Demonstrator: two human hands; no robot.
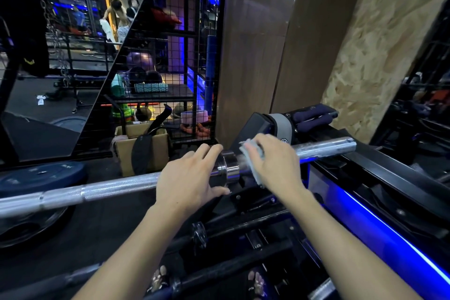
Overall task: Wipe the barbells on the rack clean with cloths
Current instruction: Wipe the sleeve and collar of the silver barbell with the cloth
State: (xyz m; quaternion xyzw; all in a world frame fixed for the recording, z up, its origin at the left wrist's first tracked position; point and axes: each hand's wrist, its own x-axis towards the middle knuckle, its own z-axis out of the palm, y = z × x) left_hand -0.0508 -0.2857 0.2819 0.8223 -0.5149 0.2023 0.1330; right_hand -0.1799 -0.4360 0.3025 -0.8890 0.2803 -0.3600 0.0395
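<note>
Right hand [275,165] presses pale cloth [253,157] on knurled steel barbell [109,190].

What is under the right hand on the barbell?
A pale cloth, pressed by the right hand onto the barbell sleeve. The hand covers most of it.

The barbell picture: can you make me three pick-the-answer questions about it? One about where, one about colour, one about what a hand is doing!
1. Where is the cloth?
A. on the floor
B. on the barbell sleeve, right of the collar
C. in the box

2. What colour is the light strip?
A. red
B. green
C. blue

3. What is the left hand doing?
A. resting on the bar by the collar
B. holding a cloth
C. hanging free

Answers: 1 B, the right hand presses it there. 2 C, it glows blue along the rack. 3 A, its fingers lie over the bar, no cloth visible.
</note>
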